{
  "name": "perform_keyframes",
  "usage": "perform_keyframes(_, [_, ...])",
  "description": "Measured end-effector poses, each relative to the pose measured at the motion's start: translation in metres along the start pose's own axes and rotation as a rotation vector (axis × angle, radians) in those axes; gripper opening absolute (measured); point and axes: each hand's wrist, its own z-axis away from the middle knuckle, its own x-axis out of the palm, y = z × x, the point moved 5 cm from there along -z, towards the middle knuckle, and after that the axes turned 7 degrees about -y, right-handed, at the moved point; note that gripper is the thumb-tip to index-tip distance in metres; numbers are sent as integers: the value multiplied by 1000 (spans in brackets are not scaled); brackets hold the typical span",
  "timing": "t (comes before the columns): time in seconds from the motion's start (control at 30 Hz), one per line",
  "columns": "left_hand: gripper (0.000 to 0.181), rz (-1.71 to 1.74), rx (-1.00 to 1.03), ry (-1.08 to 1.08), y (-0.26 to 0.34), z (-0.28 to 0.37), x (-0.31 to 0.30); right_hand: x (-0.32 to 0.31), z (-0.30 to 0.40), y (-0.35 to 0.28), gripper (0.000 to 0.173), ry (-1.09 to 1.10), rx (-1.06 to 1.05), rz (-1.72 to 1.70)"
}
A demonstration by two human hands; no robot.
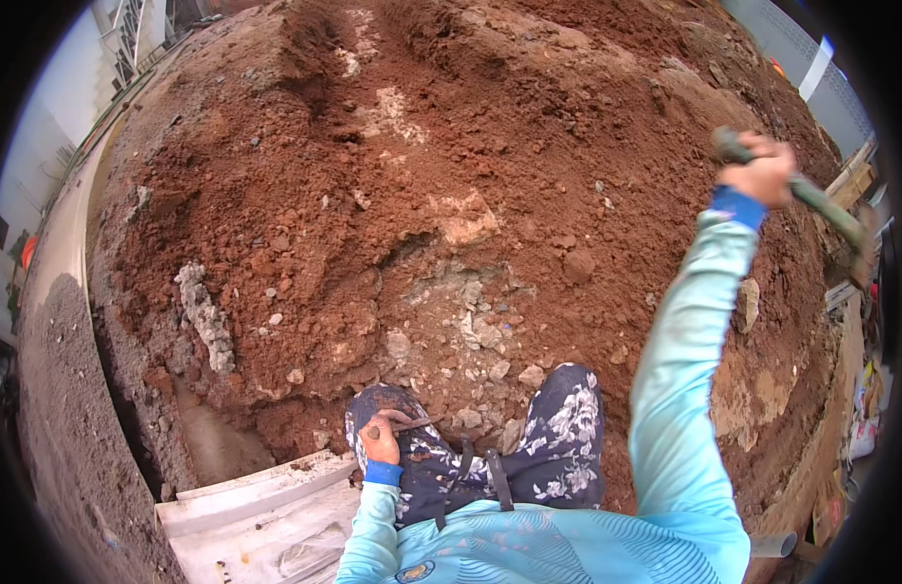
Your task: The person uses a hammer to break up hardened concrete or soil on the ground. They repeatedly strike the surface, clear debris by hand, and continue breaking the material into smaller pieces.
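Observation:
My right hand [763, 174] is raised out to the right, gripping the greenish handle [823, 203] of a hammer-like tool. The tool's head [862, 248] is blurred, so its exact kind is unclear. Low over my left knee, my left hand [380, 442] is closed around a short brown bar [418, 423], which looks like a chisel or spike and points right between my knees. In front of my knees lies a hollow of broken pale rubble [480, 328] in reddish soil [305, 241]. A pale stone slab edge [469, 223] shows at the hollow's far side.
A shallow trench [370, 87] runs away ahead. At left lie a rough concrete lump [206, 317] and a long concrete edge [86, 219]. A dirty white panel [264, 515] lies by my left side. A grey pipe end [776, 544] and timber [852, 182] are at right.

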Motion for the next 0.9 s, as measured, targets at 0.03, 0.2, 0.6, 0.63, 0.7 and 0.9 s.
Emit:
perform_keyframes(0.03, [73,-4,14,-8,-5,-3,1,-25,36,57,17,-74,133,81])
perform_keyframes(0.2, [71,-53,40,-21,14,-16,7,-175,311,174,27,-781,1495,503])
perform_keyframes(0.6, [51,407,-68,-88,3,-13,-1,-63,117,-76,14,-567,614,309])
perform_keyframes(0.63, [46,412,-20,-132,20,-17,5,-57,108,-89,12,-541,535,299])
perform_keyframes(0.7, [37,420,81,-203,60,-26,13,-53,109,-108,10,-521,442,324])
perform_keyframes(0.9, [13,247,286,-205,166,-91,32,-70,164,-89,11,-519,572,312])
